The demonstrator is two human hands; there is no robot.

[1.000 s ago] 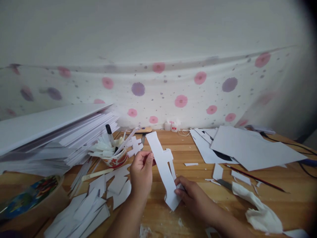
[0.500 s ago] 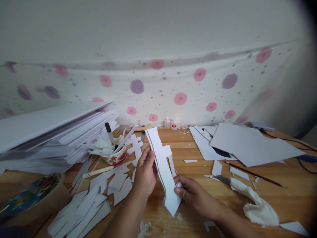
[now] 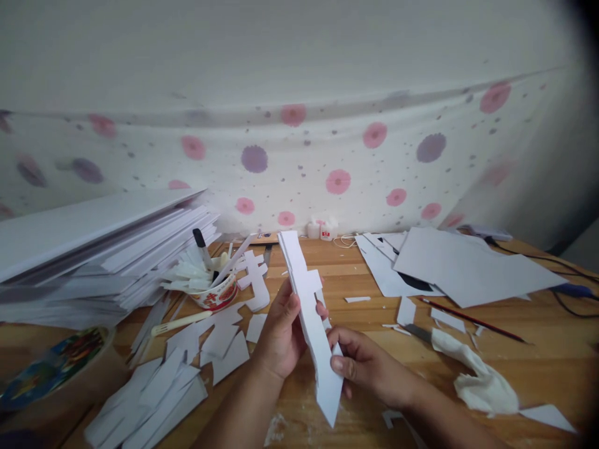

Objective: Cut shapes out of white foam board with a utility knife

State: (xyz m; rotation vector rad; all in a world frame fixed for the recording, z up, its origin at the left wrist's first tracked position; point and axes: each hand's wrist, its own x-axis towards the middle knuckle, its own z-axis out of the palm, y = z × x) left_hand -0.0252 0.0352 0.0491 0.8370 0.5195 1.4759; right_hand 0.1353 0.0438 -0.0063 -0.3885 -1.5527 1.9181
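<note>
A long white foam-board cutout [image 3: 311, 312], with a side tab and a pointed lower end, is held up above the wooden table. It looks like more than one layer along its left edge. My left hand [image 3: 284, 330] grips it around the middle, thumb on the left edge and fingertips showing through on the right side. Lower down, my right hand [image 3: 362, 362] pinches the right edge near the pointed end, with thumb in front. A similar stack of cross-shaped white cutouts [image 3: 254, 277] lies on the table beyond my left hand.
White board sheets [image 3: 93, 249] are piled at left, beside a paper bowl [image 3: 218, 294] of sticks and tools. Scraps [image 3: 150, 399] lie in front. At right are large sheets [image 3: 477, 268], a red pencil [image 3: 472, 319] and a blade wrapped in white cloth [image 3: 486, 380]. Small bottles [image 3: 327, 231] stand at the back.
The cutout has turned slightly more upright and edge-on, its pointed end lower. My left fingertips now show on its right side. My right hand keeps its pinch; the view has shifted slightly.
</note>
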